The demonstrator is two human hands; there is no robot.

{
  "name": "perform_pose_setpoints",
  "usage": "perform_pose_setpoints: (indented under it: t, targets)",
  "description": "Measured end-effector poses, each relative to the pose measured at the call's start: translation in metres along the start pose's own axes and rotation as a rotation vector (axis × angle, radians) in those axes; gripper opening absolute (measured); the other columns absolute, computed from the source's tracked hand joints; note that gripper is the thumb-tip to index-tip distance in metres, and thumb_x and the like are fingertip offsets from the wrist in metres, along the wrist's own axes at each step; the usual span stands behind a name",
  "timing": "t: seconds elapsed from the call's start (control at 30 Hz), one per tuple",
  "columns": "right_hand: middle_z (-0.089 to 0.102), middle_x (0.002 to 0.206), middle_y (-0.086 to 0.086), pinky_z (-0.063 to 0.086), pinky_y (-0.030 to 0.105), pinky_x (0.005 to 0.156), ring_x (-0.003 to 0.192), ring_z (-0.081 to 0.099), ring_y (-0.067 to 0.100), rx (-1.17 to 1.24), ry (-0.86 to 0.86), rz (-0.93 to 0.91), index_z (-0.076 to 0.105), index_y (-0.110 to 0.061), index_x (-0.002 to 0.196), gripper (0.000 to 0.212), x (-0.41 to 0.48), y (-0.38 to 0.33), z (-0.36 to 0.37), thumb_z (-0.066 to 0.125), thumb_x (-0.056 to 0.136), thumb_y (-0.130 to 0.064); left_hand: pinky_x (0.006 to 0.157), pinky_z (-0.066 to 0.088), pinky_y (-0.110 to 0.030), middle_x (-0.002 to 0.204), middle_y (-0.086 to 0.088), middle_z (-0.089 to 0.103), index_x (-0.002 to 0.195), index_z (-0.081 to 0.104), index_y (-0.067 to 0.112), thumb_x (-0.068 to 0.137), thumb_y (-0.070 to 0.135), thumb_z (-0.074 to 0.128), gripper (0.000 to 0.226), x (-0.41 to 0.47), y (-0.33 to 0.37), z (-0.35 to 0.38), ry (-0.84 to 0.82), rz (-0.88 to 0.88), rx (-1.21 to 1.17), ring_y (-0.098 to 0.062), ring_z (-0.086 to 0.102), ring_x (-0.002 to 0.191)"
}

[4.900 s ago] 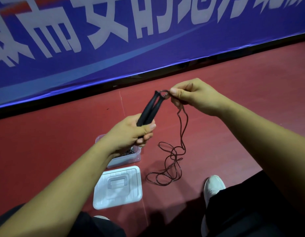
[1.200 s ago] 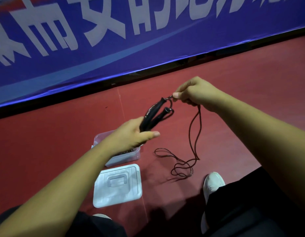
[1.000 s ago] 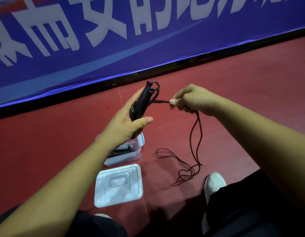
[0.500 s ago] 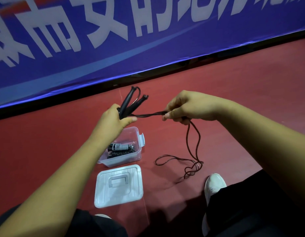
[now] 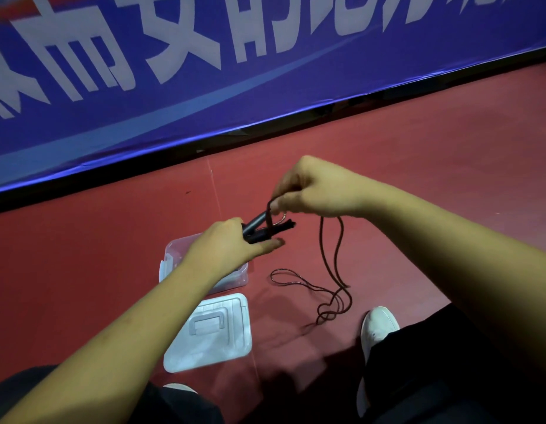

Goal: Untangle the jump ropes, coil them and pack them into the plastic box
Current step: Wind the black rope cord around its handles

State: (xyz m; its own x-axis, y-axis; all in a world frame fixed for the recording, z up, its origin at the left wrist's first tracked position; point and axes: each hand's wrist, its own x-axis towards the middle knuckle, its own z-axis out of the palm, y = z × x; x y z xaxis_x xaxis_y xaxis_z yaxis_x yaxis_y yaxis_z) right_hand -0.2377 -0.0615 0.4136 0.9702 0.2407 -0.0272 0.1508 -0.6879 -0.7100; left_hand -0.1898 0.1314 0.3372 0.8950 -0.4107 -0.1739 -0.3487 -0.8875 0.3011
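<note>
My left hand [image 5: 231, 249] grips the two black handles [image 5: 259, 226] of a jump rope, held together and pointing right. Just above their tips my right hand [image 5: 314, 191] pinches the thin dark rope [image 5: 336, 255], which loops over the handles. From that hand the rope hangs down to the red floor and ends in loose loops [image 5: 326, 301]. The clear plastic box [image 5: 173, 258] stands on the floor under my left wrist; its contents are hidden by the arm.
The box's white lid [image 5: 210, 332] lies flat on the floor in front of the box. A blue banner [image 5: 265, 71] runs along the far edge of the red floor. My white shoe [image 5: 378, 325] and dark trouser legs are near the rope's loops.
My left hand has tilted the handles from upright down toward the right and lowered them over the box. My right hand has carried the rope over the handle tips.
</note>
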Motion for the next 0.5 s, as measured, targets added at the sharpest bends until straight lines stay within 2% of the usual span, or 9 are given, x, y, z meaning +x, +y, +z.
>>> perform_pose_setpoints:
  t: [0.07, 0.1, 0.2, 0.27, 0.33, 0.4, 0.5]
  targets:
    - [0.055, 0.049, -0.013, 0.033, 0.011, 0.048, 0.044, 0.046, 0.000, 0.019, 0.103, 0.004, 0.077, -0.012, 0.085, 0.011, 0.002, 0.007, -0.007, 0.070, 0.089, -0.019, 0.051, 0.037, -0.031, 0.071, 0.000, 0.063, 0.078, 0.053, 0.021, 0.076, 0.079, 0.054, 0.058, -0.004, 0.007, -0.002, -0.024, 0.059, -0.009, -0.019, 0.059, 0.065]
    - [0.059, 0.052, -0.014, 0.035, 0.011, 0.050, 0.046, 0.049, -0.002, 0.011, 0.126, -0.001, 0.077, -0.013, 0.085, 0.010, 0.003, 0.010, -0.008, 0.071, 0.089, -0.020, 0.052, 0.038, -0.031, 0.071, 0.000, 0.063, 0.077, 0.054, 0.021, 0.079, 0.074, 0.055, 0.052, -0.005, 0.010, -0.003, -0.044, 0.088, 0.003, -0.019, 0.059, 0.064]
    - [0.068, 0.066, 0.000, 0.044, 0.022, 0.055, 0.053, 0.052, 0.002, -0.054, 0.116, -0.044, 0.078, -0.013, 0.083, 0.011, 0.006, 0.014, -0.002, 0.074, 0.086, -0.023, 0.053, 0.039, -0.033, 0.070, 0.001, 0.059, 0.074, 0.050, 0.023, 0.082, 0.061, 0.054, 0.038, -0.007, 0.011, -0.001, -0.101, 0.201, 0.049, -0.017, 0.056, 0.060]
    - [0.063, 0.060, -0.001, 0.040, 0.016, 0.052, 0.048, 0.050, 0.001, -0.074, 0.108, -0.068, 0.077, -0.012, 0.082, 0.011, 0.009, 0.014, 0.003, 0.075, 0.085, -0.023, 0.055, 0.039, -0.034, 0.071, 0.002, 0.056, 0.072, 0.046, 0.025, 0.081, 0.054, 0.053, 0.031, -0.008, 0.009, 0.002, -0.150, 0.284, 0.040, -0.015, 0.054, 0.060]
    - [0.058, 0.055, -0.004, 0.039, 0.013, 0.049, 0.044, 0.048, 0.001, -0.064, 0.118, -0.053, 0.077, -0.011, 0.082, 0.014, 0.010, 0.016, 0.001, 0.077, 0.084, -0.025, 0.057, 0.038, -0.033, 0.067, 0.007, 0.051, 0.069, 0.042, 0.028, 0.083, 0.044, 0.057, 0.026, -0.009, 0.007, 0.002, -0.217, 0.353, -0.029, -0.011, 0.049, 0.059]
    - [0.057, 0.053, -0.004, 0.041, 0.018, 0.049, 0.043, 0.047, 0.003, -0.031, 0.129, -0.008, 0.077, -0.011, 0.081, 0.017, 0.011, 0.025, -0.005, 0.078, 0.082, -0.028, 0.059, 0.037, -0.030, 0.066, 0.010, 0.047, 0.071, 0.041, 0.028, 0.083, 0.037, 0.062, 0.026, -0.012, 0.009, -0.003, -0.234, 0.418, -0.134, -0.007, 0.044, 0.058]
    - [0.063, 0.060, 0.009, 0.042, 0.024, 0.054, 0.051, 0.050, 0.011, 0.026, 0.109, 0.060, 0.077, -0.012, 0.078, 0.012, 0.013, 0.041, -0.010, 0.078, 0.082, -0.024, 0.055, 0.036, -0.017, 0.064, 0.012, 0.047, 0.079, 0.049, 0.027, 0.075, 0.032, 0.062, 0.015, -0.014, 0.012, -0.009, -0.158, 0.445, -0.423, -0.001, 0.043, 0.056]
